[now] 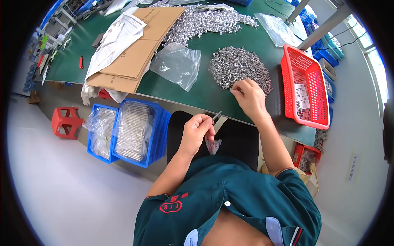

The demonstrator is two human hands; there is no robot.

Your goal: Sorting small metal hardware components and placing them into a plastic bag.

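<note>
Between the thumb and fingers of my left hand [198,132] is a thin, dark metal rod-like tool [217,115]. Its tip points up and away, just at the table's near edge. My right hand [249,97] rests at the near side of a round pile of small silvery metal parts [238,67]. Thumb and index finger there are pinched together; whatever lies between them is too small to make out. To the left of that pile, a see-through plastic bag [177,65] lies flat on the green table [205,96].
A red perforated basket [289,86] stands right of the pile, with some parts and a paper slip inside. Farther back spreads a larger heap of shiny parts [205,20]. Flattened cardboard [154,41] lies left. Blue crates [158,127] and a red stool [65,122] are on the floor.
</note>
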